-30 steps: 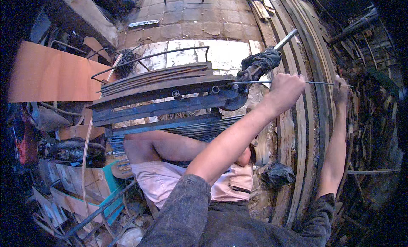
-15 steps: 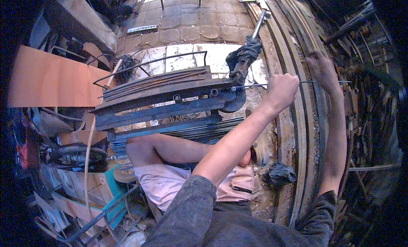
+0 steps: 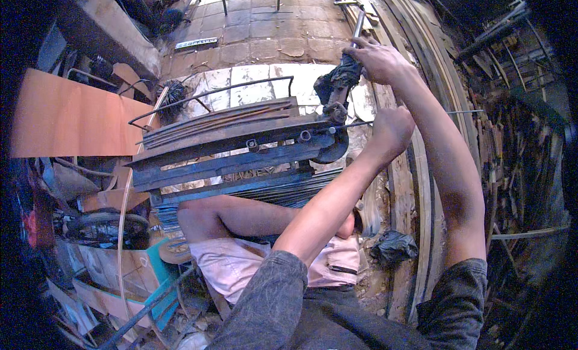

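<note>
My right hand (image 3: 379,60) grips the cloth-wrapped lever (image 3: 344,79) for leverage over the bending machine (image 3: 241,145); my left hand (image 3: 391,127) is fisted around the thin steel rod (image 3: 421,115), steadying it where it enters the machine.

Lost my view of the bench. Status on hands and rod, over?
Left hand fisted on thin rod. Right hand gripping lever of the bender. Nothing blocking.
</note>
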### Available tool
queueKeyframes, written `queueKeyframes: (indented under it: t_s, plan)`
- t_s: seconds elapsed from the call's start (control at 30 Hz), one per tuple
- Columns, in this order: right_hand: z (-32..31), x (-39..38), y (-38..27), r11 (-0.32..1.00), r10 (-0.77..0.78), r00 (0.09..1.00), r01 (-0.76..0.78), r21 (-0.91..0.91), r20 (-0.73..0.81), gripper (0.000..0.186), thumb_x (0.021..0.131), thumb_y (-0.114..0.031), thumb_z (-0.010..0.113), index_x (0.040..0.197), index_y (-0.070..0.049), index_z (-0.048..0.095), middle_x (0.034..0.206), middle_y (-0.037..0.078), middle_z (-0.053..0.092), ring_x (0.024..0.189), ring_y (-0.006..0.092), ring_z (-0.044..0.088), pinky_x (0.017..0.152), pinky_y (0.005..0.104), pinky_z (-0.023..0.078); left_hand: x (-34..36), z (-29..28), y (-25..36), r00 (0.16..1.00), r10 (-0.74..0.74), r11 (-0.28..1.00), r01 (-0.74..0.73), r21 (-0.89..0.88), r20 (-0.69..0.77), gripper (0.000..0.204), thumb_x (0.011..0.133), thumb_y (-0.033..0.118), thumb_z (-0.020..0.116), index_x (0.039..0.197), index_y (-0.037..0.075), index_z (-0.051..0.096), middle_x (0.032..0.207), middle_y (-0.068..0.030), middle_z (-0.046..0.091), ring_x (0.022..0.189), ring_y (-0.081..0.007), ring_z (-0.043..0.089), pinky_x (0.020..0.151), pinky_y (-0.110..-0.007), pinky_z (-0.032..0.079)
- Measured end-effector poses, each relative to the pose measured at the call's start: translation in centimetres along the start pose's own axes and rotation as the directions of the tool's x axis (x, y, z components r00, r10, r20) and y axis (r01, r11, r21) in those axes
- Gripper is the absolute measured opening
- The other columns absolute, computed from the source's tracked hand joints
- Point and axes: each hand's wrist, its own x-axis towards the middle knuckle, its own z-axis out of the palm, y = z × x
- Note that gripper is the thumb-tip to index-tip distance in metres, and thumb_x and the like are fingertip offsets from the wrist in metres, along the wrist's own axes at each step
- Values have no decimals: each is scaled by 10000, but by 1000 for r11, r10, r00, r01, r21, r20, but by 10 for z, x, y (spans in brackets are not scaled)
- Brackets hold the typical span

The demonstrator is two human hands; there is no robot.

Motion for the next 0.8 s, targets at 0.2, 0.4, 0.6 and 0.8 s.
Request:
queueKeyframes:
  t_s: [0.2, 0.4, 0.6, 0.8]
  plan:
    - [9, 7, 8, 996, 74, 996, -76, 41, 42, 364, 831, -231, 600, 1182, -149, 553, 1377, 86, 462, 1176, 291, 532, 963, 387, 458, 4, 14, 2, 999, -23, 992, 17, -121, -49, 115, 717, 131, 592, 693, 41, 660, 646, -174, 633, 595, -338, 649, 532, -428, 512]
    - [-1, 6, 10, 990, 105, 976, -120, 73, 190, 526, 776, -186, 668, 1273, -168, 496, 1386, 75, 431, 1164, 304, 522, 975, 408, 448, 1, 10, -2, 995, 97, 994, -97, 59, 2, 107, 708, 126, 600, 666, 46, 656, 628, -175, 629, 569, -321, 650, 499, -425, 508]
    - [5, 2, 20, 990, 82, 986, -98, 104, 147, 537, 743, -135, 674, 1255, -130, 510, 1348, 88, 462, 1172, 300, 516, 979, 398, 442, -2, -2, 8, 996, 89, 996, -89, -5, -23, 76, 692, 90, 604, 651, 44, 649, 624, -171, 634, 586, -312, 662, 519, -421, 523]
    - [9, 5, 18, 982, 80, 990, -98, 162, 117, 500, 737, -130, 667, 1218, -92, 538, 1278, 109, 524, 1157, 307, 524, 977, 396, 438, -1, 1, 2, 998, 57, 998, -57, -9, 8, 83, 686, 95, 606, 659, 24, 640, 649, -180, 643, 606, -328, 664, 514, -431, 518]
